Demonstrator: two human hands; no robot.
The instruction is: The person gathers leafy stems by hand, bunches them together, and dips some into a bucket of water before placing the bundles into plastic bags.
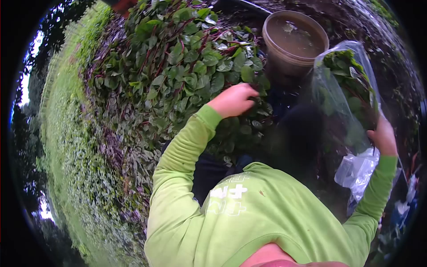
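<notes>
My left hand (235, 99) is at the right side of a large heap of leafy greens (191, 66) with dark red stems. Its fingers are curled in, and whatever they hold, if anything, is hidden. On the right, my right hand (384, 137) grips a clear plastic bag (340, 95) near its lower end, the thumb on the near side. Inside the bag lies a bunch of leafy stems (353, 84), leaves toward the far end.
A round bucket (296, 38) of murky brown water, with bits floating in it, stands beyond the bag. Crumpled clear plastic (358, 173) lies below my right hand. Low green plants (84, 178) stretch along the left. Dark soil (391, 62) shows at the far right.
</notes>
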